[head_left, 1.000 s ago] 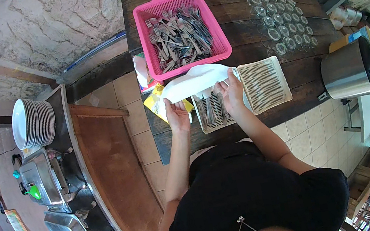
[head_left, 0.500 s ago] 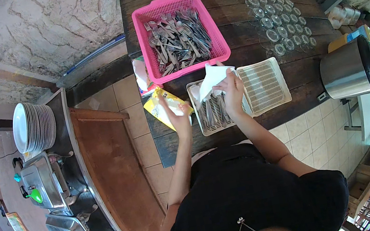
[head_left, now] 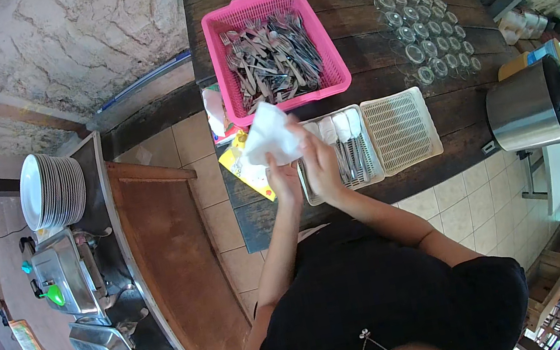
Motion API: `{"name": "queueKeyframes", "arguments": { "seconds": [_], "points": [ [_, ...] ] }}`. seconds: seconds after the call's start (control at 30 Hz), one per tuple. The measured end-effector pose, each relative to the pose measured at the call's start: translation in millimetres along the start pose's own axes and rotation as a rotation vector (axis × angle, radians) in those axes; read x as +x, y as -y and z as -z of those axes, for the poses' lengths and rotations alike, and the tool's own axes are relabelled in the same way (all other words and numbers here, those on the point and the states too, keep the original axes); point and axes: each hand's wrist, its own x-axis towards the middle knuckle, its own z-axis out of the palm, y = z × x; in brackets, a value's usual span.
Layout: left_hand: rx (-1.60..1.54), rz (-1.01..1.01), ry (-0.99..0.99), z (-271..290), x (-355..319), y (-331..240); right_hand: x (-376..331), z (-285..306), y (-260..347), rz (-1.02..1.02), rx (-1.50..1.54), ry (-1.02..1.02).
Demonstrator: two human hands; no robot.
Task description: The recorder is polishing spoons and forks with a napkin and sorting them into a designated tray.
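Observation:
A white paper napkin [head_left: 266,136] is held up between my two hands, opened out and tilted. My left hand [head_left: 284,183] grips its lower edge, fingers closed on it. My right hand [head_left: 323,171] has its fingertips at the napkin's right side, somewhat blurred. Beneath the hands lies a cream plastic basket [head_left: 371,159] holding cutlery [head_left: 348,159] in a row, several pieces with white napkin over their upper ends. A yellow packet [head_left: 244,175], partly hidden by the napkin and left hand, lies at the left on the table.
Behind stands a pink basket [head_left: 286,104] heaped with forks, knives and other cutlery. A second cream basket [head_left: 400,131] adjoins the first. Upturned glasses [head_left: 428,36] and a large steel pot [head_left: 526,105] are at the right; stacked plates [head_left: 50,189] and steel chafing dishes [head_left: 66,276] at the left.
The napkin has moved left, from above the cream basket toward the yellow packet, with my right hand. My left hand has left the packet and now holds the napkin too.

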Motion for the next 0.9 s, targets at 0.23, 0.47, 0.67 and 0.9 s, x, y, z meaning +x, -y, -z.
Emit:
{"name": "queueKeyframes", "arguments": {
  "seconds": [0.23,0.47,0.67,0.9],
  "points": [
    [-0.39,0.052,-0.004,-2.5,-1.7,-29.3,4.6,24.6,-69.1,-0.51,0.063,0.077],
    [-0.34,0.057,-0.01,4.3,1.6,-30.4,9.8,32.4,-78.6,-0.93,0.754,0.287],
    [-0.356,-0.028,-0.085,30.6,15.6,-46.6,20.5,36.0,-60.7,-0.715,0.557,0.126],
    [-0.415,-0.122,-0.022,40.6,20.7,-59.0,14.5,34.8,-52.6,-0.644,0.403,0.19]
  ]
}}
